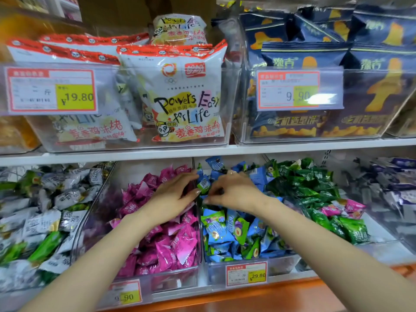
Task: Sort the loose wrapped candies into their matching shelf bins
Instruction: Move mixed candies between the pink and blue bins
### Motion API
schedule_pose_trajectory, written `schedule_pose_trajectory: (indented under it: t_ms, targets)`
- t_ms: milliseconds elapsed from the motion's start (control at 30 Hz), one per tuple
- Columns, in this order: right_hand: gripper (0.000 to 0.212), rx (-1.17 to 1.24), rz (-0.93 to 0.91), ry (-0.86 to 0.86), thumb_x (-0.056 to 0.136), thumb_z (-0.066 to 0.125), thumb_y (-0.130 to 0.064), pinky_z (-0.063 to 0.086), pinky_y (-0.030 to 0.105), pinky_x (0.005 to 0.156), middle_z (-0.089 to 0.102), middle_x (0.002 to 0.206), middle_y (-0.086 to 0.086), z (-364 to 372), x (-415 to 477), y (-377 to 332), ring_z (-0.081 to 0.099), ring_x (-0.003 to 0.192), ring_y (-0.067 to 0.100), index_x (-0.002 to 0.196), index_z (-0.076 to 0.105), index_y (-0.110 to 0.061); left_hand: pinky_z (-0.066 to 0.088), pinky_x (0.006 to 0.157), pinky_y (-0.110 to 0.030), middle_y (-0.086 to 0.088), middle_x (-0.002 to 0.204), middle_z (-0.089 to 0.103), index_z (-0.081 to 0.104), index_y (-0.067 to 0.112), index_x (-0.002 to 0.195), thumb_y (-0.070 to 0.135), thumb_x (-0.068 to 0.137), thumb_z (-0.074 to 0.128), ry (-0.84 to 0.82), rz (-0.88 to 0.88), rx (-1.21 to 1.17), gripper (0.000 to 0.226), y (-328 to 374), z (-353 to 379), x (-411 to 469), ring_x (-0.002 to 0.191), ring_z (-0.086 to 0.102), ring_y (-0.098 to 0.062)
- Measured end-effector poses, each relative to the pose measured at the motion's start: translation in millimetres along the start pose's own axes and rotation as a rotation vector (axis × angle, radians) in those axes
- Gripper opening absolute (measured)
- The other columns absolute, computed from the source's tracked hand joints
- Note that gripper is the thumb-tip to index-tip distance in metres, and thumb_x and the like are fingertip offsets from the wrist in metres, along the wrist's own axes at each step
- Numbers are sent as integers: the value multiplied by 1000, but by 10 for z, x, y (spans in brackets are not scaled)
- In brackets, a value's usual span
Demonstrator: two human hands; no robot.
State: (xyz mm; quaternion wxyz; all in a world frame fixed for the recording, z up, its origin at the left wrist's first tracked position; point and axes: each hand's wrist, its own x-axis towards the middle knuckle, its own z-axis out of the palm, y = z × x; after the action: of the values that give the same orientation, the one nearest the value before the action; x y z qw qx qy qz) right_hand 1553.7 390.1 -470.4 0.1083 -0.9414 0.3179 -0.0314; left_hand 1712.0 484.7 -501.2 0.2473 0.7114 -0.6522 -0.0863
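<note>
- a clear bin (94, 224) on the lower shelf is holding pink candies (173, 244); the clear bin next to it (216, 274), which is carrying a price tag (246, 273), is holding blue candies (225, 233) with green patches.
- green candies (315, 188) are lying heaped to the right of the blue ones, with a few stray pink candies (351, 207) sitting among them.
- silver candies (45, 210) are filling the far-left section and purple candies (394, 194) the far-right one.
- on the upper shelf, clear bins are holding white snack bags (186, 97) and dark blue snack bags (315, 59).
- the loose candy (203, 184) is showing a blue-and-green wrapper with a white barcode patch facing the camera.
- the left hand (173, 194) is pinching this candy between forefinger and thumb, just above the wall dividing the pink and blue bins.
- the right hand (234, 194) is reaching into the blue bin with fingers curled downward, just beside the candy; it cannot be told whether this hand is gripping anything.
</note>
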Motion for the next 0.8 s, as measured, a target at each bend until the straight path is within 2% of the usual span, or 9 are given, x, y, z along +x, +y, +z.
schedule_pose_trajectory:
  t_ms: [100, 233, 433, 533, 633, 733, 800]
  targets:
    - [37, -68, 43, -91, 83, 57, -57, 34, 38, 100, 66, 101, -3, 122, 65, -30, 45, 113, 22, 95, 72, -25, 22, 113, -27, 11, 149, 32, 38, 23, 139, 45, 95, 42, 5, 1, -3, 49, 13, -2, 0, 137, 29, -8]
    - [21, 16, 72, -88, 83, 63, -41, 39, 37, 100, 67, 106, -5, 139, 128, -32, 53, 112, 20, 96, 72, -26, 20, 112, -25, 9, 149, 33, 39, 23, 139, 35, 96, 46, 17, 17, 7, 45, 30, -23, 10, 137, 28, -8]
    - [30, 3, 71, -117, 82, 63, -47, 45, 33, 92, 69, 101, -4, 183, 163, -23, 58, 102, 18, 97, 74, -23, 21, 109, -24, 9, 147, 35, 38, 26, 139, 36, 96, 46, 19, 1, 18, 45, 95, -55, 25, 136, 29, -9]
    - [25, 236, 104, -107, 77, 72, -41, 51, 28, 78, 70, 87, -6, 122, 149, 49, 62, 86, 11, 89, 75, -20, 26, 109, -27, 9, 144, 38, 39, 28, 138, 37, 94, 50, 17, 3, -2, 46, 129, -75, 36, 134, 31, -9]
    - [14, 596, 131, -9, 75, 77, -28, 40, 19, 57, 60, 61, -11, -5, 95, 112, 52, 59, 2, 76, 73, -15, 29, 106, -25, 12, 140, 42, 40, 28, 138, 37, 89, 58, 20, -5, -36, 53, 167, -81, 42, 131, 36, -7]
    - [11, 831, 127, 81, 77, 76, -22, 39, 9, 55, 61, 67, -10, -98, 19, 171, 54, 61, 0, 81, 71, -14, 31, 101, -19, 18, 130, 46, 44, 27, 134, 32, 83, 67, 66, 2, -135, 56, 238, -87, 62, 123, 40, 0]
    - [10, 945, 94, 94, 78, 75, -18, 44, 9, 64, 67, 78, -8, -124, -27, 187, 60, 70, 1, 86, 70, -15, 36, 98, -22, 13, 124, 54, 51, 24, 127, 25, 81, 71, 136, 3, -206, 51, 293, -100, 92, 117, 48, -5]
